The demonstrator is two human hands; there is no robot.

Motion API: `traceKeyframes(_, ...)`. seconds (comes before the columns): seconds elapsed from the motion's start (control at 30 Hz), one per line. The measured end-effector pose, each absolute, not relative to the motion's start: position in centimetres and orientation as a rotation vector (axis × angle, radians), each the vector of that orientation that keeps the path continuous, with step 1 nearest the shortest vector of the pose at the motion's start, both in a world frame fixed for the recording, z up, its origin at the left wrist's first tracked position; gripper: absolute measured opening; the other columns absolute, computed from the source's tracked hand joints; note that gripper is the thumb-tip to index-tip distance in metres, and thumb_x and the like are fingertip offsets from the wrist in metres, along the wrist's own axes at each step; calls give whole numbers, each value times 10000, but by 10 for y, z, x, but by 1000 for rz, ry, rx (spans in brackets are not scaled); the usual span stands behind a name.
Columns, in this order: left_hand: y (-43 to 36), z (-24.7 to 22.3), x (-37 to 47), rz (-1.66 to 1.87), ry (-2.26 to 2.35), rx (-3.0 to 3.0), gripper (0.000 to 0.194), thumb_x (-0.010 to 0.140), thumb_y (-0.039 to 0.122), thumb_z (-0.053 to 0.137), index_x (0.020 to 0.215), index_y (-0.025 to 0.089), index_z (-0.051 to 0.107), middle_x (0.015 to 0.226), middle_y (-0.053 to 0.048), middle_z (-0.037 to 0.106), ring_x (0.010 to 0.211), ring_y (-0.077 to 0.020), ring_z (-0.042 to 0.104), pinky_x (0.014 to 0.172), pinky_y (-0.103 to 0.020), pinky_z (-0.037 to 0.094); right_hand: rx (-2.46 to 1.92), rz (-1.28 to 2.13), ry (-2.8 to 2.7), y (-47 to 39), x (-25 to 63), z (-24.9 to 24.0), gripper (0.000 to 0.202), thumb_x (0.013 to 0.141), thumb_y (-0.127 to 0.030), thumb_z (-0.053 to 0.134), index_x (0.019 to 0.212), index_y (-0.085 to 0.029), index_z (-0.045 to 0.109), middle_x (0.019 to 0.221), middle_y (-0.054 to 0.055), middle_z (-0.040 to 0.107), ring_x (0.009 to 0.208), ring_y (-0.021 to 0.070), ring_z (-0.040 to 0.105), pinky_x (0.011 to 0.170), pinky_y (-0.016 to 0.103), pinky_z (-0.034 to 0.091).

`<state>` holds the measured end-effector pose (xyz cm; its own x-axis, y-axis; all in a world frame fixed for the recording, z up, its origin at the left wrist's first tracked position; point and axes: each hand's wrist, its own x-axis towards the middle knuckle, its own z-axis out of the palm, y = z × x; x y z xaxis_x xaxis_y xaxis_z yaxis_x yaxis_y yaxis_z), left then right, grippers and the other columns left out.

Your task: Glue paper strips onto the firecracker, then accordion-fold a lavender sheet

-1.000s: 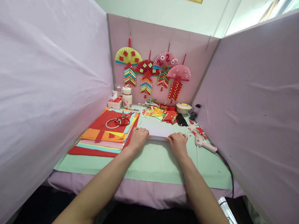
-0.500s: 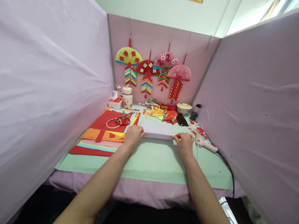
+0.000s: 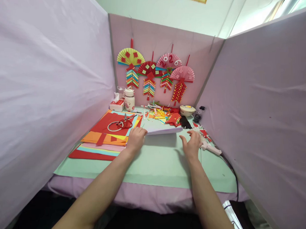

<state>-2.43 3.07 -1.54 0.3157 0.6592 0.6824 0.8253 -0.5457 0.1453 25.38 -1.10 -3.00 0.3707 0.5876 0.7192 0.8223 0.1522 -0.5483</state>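
Note:
A pale lilac sheet of paper (image 3: 162,131) with a folded strip along its near edge is held at its left end by my left hand (image 3: 137,139), thumb and fingers pinched on it. The sheet's near edge is lifted a little and casts a shadow on the pale green table mat (image 3: 160,164). My right hand (image 3: 192,145) is apart from the paper, just off its right end, thumb and fingers spread with nothing between them. Close behind that hand lies a white glue gun (image 3: 210,148) with a black cord.
At left, stacked coloured paper (image 3: 99,127) bears scissors (image 3: 125,122) and a ring. Paper scraps (image 3: 160,113), a lidded bowl (image 3: 187,110), a white jar (image 3: 129,100) and a tissue box (image 3: 117,105) line the back. Paper fan ornaments (image 3: 183,74) hang on the pink back panel.
My right hand has let go of the paper's right end and opened beside it. The paper's free right end has shifted up and away, while my left hand keeps its pinch.

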Motion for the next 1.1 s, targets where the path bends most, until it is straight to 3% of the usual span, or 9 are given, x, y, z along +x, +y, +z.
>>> traceKeyframes(0.17,13,-16,-4,-1069,-1198,-2326,191,962,230,461,909,191,640,844,-57,654,852,-200,567,784,-336,401,-1391,433,-1297,-15,221,-28,483,794,-644,543,595,-212,455,568,-29,450,580,139,411,606,281,340)
traceKeyframes(0.27,2,-19,11,-918,-1099,-2426,213,973,211,429,937,193,637,862,-62,646,874,-203,556,765,-335,394,-1341,734,-1200,-10,203,-34,512,776,-670,541,565,-211,464,499,-46,417,517,118,372,529,264,306)
traceKeyframes(0.4,-8,-22,23,-738,-1017,-2540,204,973,200,428,941,191,630,878,-66,639,895,-210,545,753,-341,384,-1304,804,-1041,-3,197,-41,448,751,-589,592,554,-215,443,485,-61,389,498,106,340,493,256,284)
traceKeyframes(0.5,-10,-23,26,-669,-1062,-2568,235,976,227,428,861,183,628,841,-76,635,872,-214,548,740,-348,383,-1283,709,-1075,-6,200,-39,389,781,-511,558,567,-220,414,511,-61,375,525,109,339,508,254,294)
traceKeyframes(0.63,-10,-24,26,-635,-1090,-2605,265,967,262,454,795,167,632,786,-76,632,813,-207,556,713,-348,390,-1326,270,-1289,-16,205,-29,342,846,-390,484,574,-231,353,601,-29,415,604,129,387,586,266,342)
traceKeyframes(0.77,-13,-25,28,-636,-818,-2743,277,958,269,461,767,171,638,759,-57,635,772,-184,554,707,-326,399,-1330,-147,-1686,-21,208,-23,227,864,-230,447,638,-222,439,804,42,551,800,174,474,752,291,386)
traceKeyframes(0.9,-22,-22,33,-673,-613,-2799,323,967,269,414,756,189,645,728,-51,628,766,-175,549,734,-331,393,-1433,-385,-1961,-22,206,-24,164,835,-116,471,711,-214,516,831,59,592,848,199,465,768,307,342)
traceKeyframes(1.1,-22,-19,30,-880,-1082,-2545,238,949,227,477,1135,253,623,1173,-83,641,1167,-238,495,956,-430,301,-1451,-421,-2122,-25,201,-29,110,873,-137,508,833,-213,578,843,48,626,877,208,468,760,321,290)
